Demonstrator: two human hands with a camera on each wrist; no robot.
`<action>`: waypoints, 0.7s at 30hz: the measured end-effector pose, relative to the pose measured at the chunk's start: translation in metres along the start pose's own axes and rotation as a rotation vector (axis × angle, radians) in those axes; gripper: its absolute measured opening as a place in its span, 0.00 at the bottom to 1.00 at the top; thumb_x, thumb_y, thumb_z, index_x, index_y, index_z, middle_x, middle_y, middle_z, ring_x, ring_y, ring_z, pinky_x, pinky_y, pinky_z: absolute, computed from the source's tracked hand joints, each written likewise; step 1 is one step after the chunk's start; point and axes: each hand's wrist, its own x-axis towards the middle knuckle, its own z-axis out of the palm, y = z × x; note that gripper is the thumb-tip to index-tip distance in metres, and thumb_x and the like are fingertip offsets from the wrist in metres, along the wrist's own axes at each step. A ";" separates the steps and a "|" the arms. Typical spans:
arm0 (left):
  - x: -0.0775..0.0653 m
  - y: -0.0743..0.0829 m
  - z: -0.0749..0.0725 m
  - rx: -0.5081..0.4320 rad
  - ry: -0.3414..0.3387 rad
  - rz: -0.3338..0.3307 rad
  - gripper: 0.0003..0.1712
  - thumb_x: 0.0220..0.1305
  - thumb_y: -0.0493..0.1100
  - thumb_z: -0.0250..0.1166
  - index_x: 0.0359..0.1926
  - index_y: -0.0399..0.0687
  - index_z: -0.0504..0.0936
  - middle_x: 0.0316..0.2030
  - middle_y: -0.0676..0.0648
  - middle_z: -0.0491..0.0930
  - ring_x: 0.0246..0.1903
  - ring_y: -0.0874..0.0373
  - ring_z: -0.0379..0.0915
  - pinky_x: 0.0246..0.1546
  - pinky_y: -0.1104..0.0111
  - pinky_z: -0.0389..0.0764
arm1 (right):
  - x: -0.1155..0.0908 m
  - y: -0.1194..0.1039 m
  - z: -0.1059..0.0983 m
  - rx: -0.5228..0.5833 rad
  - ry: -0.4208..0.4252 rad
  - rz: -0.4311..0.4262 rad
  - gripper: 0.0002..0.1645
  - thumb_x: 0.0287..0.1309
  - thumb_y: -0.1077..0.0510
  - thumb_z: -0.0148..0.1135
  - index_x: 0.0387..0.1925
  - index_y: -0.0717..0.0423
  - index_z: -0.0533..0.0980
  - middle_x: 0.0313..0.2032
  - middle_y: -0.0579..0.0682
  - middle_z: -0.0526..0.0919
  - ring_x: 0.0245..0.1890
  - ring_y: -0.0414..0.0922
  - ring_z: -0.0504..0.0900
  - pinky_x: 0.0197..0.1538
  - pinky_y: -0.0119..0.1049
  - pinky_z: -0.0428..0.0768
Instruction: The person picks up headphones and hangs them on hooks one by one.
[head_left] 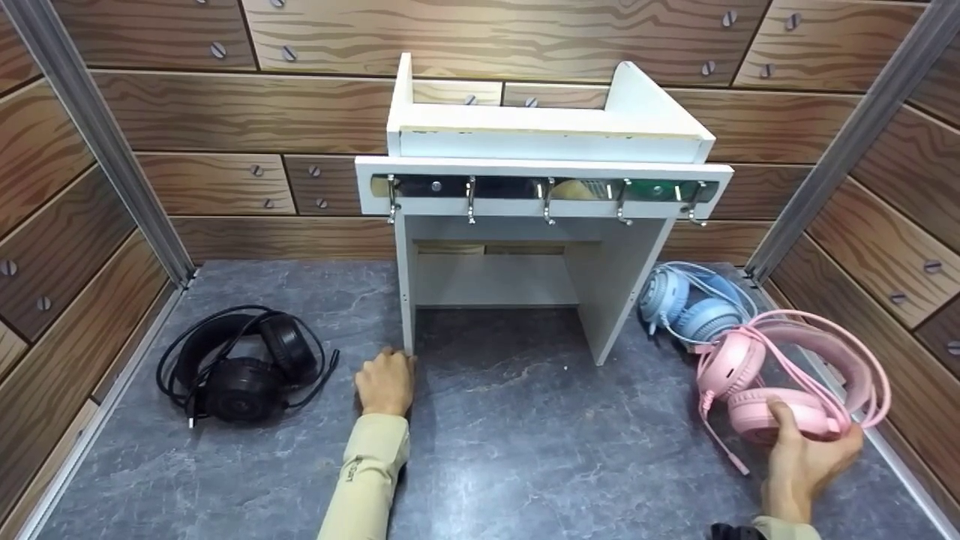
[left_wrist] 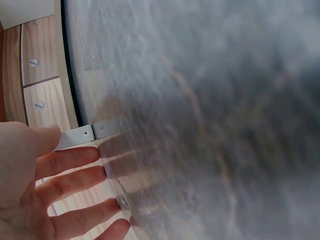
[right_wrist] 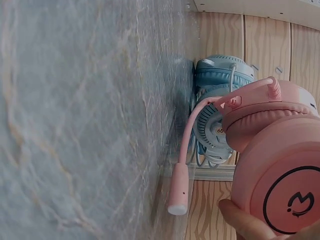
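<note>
A white wooden stand [head_left: 626, 300] with a rail of metal hooks [head_left: 547, 191] across its front stands at the middle back. My left hand [head_left: 386, 382] is low at its left leg; in the left wrist view the leg's end [left_wrist: 80, 136] lies between thumb and index finger, with the other fingertips down on the tabletop. On the right, my right hand [head_left: 810, 457] grips a pink headset [head_left: 780, 412] by an ear cup, thumb on one side. The headset's microphone boom [right_wrist: 182, 165] points down. Some right fingers are hidden behind the cup.
Behind the pink headset lies a light blue headset [head_left: 705, 319], close to the stand's right leg. A black headset [head_left: 244, 386] with its coiled cable is at the left. Wood-patterned walls [head_left: 247, 112] and metal posts [head_left: 112, 150] enclose the grey marbled tabletop [head_left: 510, 450].
</note>
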 end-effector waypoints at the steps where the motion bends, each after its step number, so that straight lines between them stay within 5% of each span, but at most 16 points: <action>1: 0.000 0.000 0.000 0.001 0.005 0.002 0.15 0.64 0.46 0.69 0.31 0.36 0.87 0.31 0.39 0.83 0.28 0.32 0.82 0.25 0.44 0.80 | 0.000 0.000 0.000 0.005 0.000 -0.003 0.60 0.51 0.60 0.72 0.78 0.55 0.47 0.75 0.51 0.52 0.71 0.37 0.52 0.66 0.17 0.47; 21: -0.001 0.000 -0.001 0.009 -0.015 0.000 0.16 0.66 0.46 0.68 0.31 0.35 0.86 0.32 0.39 0.83 0.29 0.32 0.82 0.25 0.44 0.81 | -0.004 -0.001 0.001 0.045 -0.040 -0.055 0.58 0.53 0.64 0.68 0.79 0.57 0.47 0.76 0.54 0.49 0.72 0.36 0.50 0.65 0.16 0.46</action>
